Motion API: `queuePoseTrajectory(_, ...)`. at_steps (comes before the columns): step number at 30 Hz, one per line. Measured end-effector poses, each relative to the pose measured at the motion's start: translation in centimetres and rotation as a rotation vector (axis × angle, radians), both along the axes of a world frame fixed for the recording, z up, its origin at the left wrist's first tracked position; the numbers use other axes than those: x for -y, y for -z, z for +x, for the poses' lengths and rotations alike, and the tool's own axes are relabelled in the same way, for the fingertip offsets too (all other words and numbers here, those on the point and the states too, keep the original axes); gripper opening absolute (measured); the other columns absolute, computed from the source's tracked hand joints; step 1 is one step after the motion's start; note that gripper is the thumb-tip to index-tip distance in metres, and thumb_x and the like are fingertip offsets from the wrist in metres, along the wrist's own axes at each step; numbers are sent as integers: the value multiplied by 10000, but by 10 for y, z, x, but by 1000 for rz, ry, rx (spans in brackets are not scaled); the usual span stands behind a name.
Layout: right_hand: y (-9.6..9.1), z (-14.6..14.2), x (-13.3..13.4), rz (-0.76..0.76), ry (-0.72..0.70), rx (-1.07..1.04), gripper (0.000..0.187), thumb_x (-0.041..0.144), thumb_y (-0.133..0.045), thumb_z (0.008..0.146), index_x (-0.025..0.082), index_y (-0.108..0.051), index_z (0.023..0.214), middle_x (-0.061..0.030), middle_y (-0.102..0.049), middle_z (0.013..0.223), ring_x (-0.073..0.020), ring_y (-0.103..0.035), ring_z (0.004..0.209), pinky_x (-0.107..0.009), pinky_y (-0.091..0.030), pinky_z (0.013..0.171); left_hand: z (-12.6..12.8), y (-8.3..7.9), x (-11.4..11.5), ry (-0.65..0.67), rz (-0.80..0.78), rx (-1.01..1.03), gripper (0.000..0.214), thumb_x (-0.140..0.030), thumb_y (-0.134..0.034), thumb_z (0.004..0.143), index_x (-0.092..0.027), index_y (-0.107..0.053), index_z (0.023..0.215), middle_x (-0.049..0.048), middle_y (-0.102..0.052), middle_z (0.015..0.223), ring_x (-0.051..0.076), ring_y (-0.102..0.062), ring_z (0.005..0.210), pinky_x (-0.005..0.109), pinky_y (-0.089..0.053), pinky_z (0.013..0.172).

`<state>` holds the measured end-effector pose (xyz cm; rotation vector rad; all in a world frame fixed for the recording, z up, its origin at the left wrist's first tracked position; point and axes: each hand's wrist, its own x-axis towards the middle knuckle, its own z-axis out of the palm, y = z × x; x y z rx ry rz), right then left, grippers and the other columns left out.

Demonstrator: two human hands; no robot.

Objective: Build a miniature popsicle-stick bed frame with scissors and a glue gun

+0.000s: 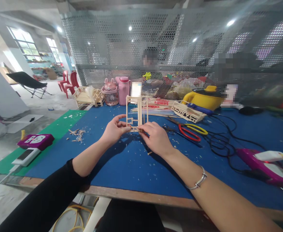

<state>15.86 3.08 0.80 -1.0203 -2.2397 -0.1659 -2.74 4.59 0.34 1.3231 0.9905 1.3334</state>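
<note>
Both hands hold a small upright frame of thin wooden sticks (140, 112) near its lower edge, above the blue table mat. My left hand (114, 129) pinches its lower left corner, the thumb in front. My right hand (155, 138) grips the bottom right part between thumb and fingers; its fingertips hide that corner. To the right of my right hand lie scissors with red and yellow handles (189, 132). Behind the frame is a bundle of loose thin sticks (156, 111). A second slatted wooden piece (188, 111) rests at the back right.
Wood scraps (77, 134) lie at left on the blue mat (129, 167). Purple devices (36, 141) sit at both sides, black cables (220, 145) at right. Along the back stand a pink bottle (123, 91), a yellow pot (204, 98) and a perforated screen (112, 48), with a person behind it.
</note>
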Motion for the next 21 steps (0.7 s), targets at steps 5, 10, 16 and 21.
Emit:
queuePoseTrajectory(5, 2, 0, -1, -11, -2, 23, 175, 209, -476, 881, 185, -633, 954, -59, -655, 883, -184, -525, 838, -306, -395, 743, 1, 0, 1, 5, -44, -6, 540, -108, -710, 620, -176, -470, 1098, -43, -621, 653, 110, -613, 631, 284, -470, 709)
queuePoseTrajectory(10, 7, 1, -3, -8, 6, 48, 153, 197, -485, 879, 189, -631, 923, -58, -665, 887, -176, -534, 848, -292, -379, 743, 1, 2, 1, 31, -80, -32, 543, -101, -720, 603, -175, -509, 1098, -52, -614, 624, 111, -605, 600, 285, -478, 673)
queuePoseTrajectory(16, 10, -1, -2, -32, 100, 115, 81, 197, -550, 830, 198, -630, 815, -29, -672, 818, -168, -529, 751, -268, -344, 665, -3, 12, -4, 76, -91, -97, 594, -95, -738, 580, -136, -521, 1131, -31, -648, 618, 128, -628, 626, 300, -476, 718)
queuePoseTrajectory(21, 13, -2, -1, -110, 143, 212, 125, 179, -550, 816, 203, -656, 753, -22, -704, 778, -162, -591, 722, -295, -291, 673, -4, 21, -3, 149, -33, -207, 583, -115, -724, 603, -135, -521, 1148, 12, -696, 734, 149, -656, 719, 320, -485, 772)
